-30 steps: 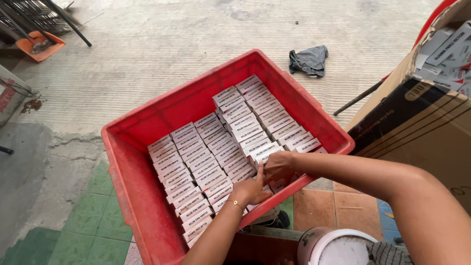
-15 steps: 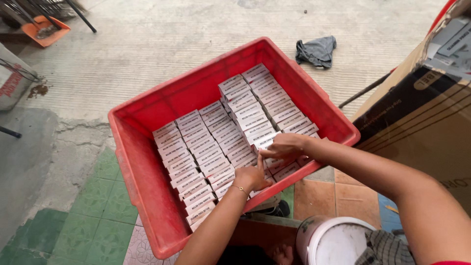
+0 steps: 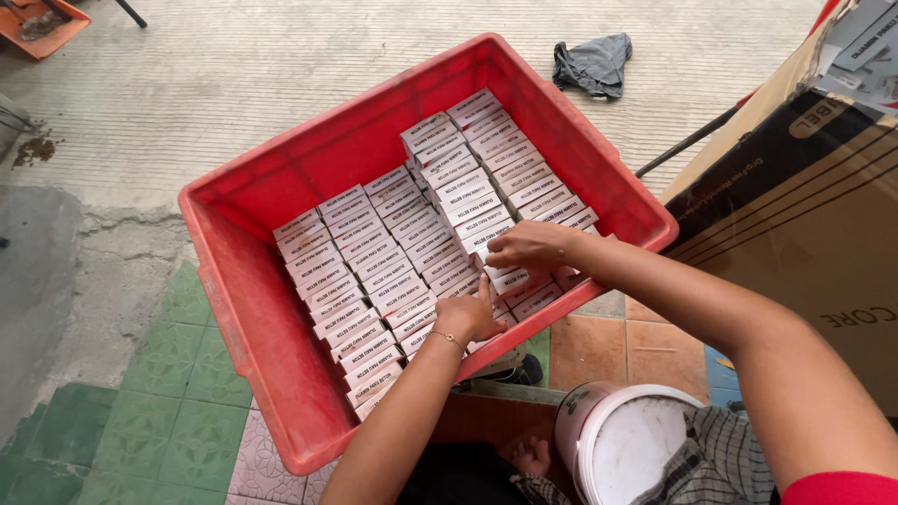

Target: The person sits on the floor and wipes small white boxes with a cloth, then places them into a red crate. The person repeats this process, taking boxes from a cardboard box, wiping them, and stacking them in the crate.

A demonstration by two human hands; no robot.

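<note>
A red plastic crate (image 3: 243,318) sits tilted in front of me, packed with several rows of small white boxes (image 3: 393,248) standing on edge. My left hand (image 3: 470,313) presses on the boxes at the near end of a middle row, fingers pointing up. My right hand (image 3: 527,247) reaches in from the right and pinches a small white box (image 3: 510,279) near the crate's near right corner. Both hands are close together over the same rows.
A large cardboard carton (image 3: 795,206) stands at the right. A white bucket (image 3: 617,444) is below my right arm, next to a bare foot (image 3: 531,455). A dark cloth (image 3: 592,64) lies on the concrete beyond the crate. An orange dustpan (image 3: 37,21) is at top left.
The view has shifted so the crate sits higher and further right. My hands stay at the same rows; the right hand has closed its fingers on a box.
</note>
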